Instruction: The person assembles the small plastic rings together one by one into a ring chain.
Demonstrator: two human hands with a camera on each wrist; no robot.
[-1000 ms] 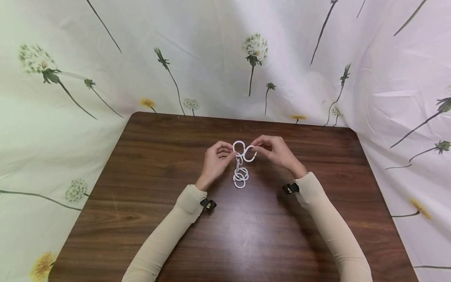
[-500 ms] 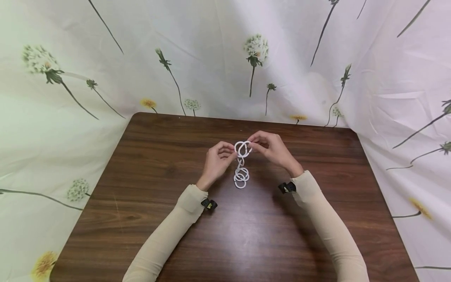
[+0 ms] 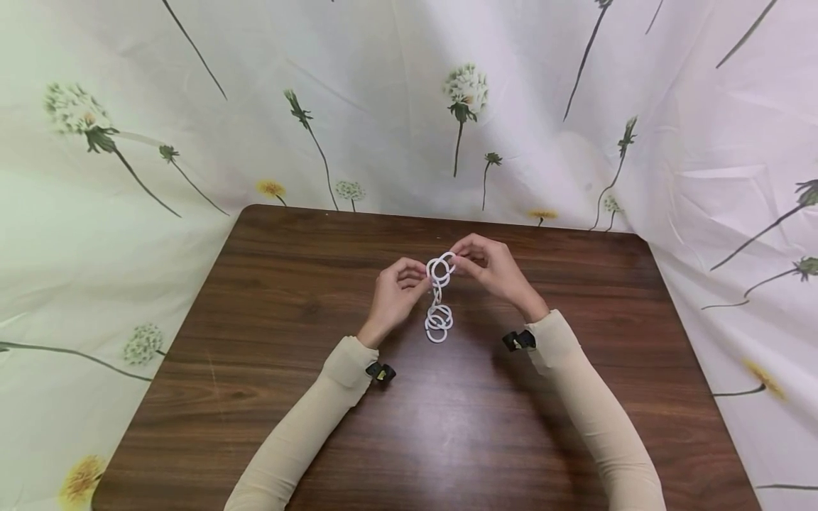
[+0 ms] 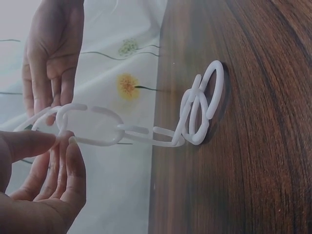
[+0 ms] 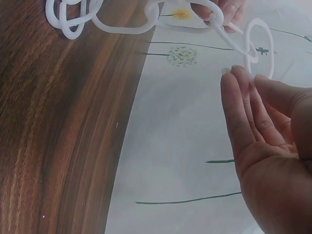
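Observation:
A chain of white plastic links (image 3: 439, 319) runs from between the two hands down to the table, its lower links bunched on the wood. My left hand (image 3: 396, 292) pinches an upper link (image 3: 428, 269) between thumb and fingertips. With thumb and fingers my right hand (image 3: 495, 271) pinches the end link (image 5: 272, 51), just above and to the right. In the head view these two links overlap. The right wrist view shows the end link crossing the left-hand link at its tip, seemingly hooked through it. Several links have a visible gap in their loop.
A dark brown wooden table (image 3: 307, 312) lies under both forearms. Behind it and at its sides hangs a white cloth (image 3: 383, 128) printed with dandelions. Each cream sleeve bears a small black wrist device (image 3: 381, 372).
My right hand has moved left and slightly up with its link, from beside the left-hand link to overlapping it. My left hand has hardly moved; the lower links still lie on the table.

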